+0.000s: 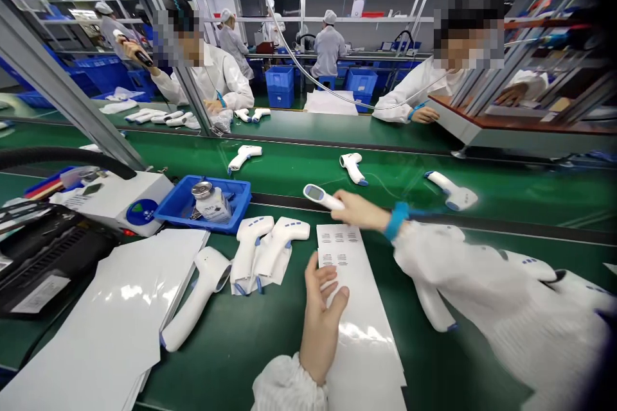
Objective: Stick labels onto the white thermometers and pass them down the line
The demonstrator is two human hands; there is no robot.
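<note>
My right hand [361,209] is closed round a white handheld thermometer [322,196] with a small display, held near the belt's edge. Below it, my left hand [324,314] has its fingers apart and slightly curled, over the left side of a long white sticker sheet [359,308] with rows of small dark print near its top. No object shows in that hand. Two white thermometers [277,245] lie side by side left of the sheet, and another thermometer [197,298] lies farther left. More thermometers are partly covered by my right sleeve.
A green conveyor [299,170] carries several thermometers. At the left are a blue tray [168,209] with a bottle, a white box-shaped device [144,189], a black machine [58,250] and stacked white sheets [110,308]. People in white work across the belt, beyond metal posts.
</note>
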